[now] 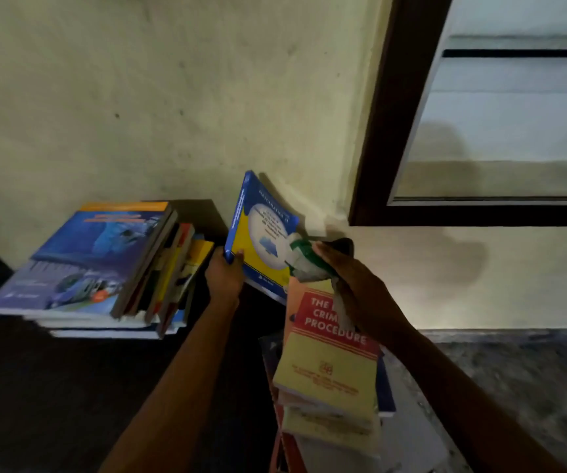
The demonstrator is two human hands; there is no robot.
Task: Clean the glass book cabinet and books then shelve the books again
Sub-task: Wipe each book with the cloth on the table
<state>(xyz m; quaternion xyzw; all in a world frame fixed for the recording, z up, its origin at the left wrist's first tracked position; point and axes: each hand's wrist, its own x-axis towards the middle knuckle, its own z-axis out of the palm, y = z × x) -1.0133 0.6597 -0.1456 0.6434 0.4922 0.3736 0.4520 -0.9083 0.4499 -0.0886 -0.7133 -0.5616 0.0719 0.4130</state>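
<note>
My left hand (224, 272) grips the lower spine corner of a blue and yellow mathematics book (258, 233), held upright and tilted in front of the wall. My right hand (353, 285) holds a green and white cloth (304, 259) bunched against the book's cover. Below my right hand a stack of books (329, 397) rises, topped by a red and yellow book (326, 349) titled with the words criminal procedure. A second pile of books (97, 274) lies at the left, a blue one on top. The glass cabinet (500, 131) with its dark wooden frame hangs on the wall at the upper right.
The piles rest on a dark surface (53, 387). The pale, stained wall (172, 97) stands close behind. At the lower right a grey floor (531, 387) shows. The left pile's lower books jut out unevenly.
</note>
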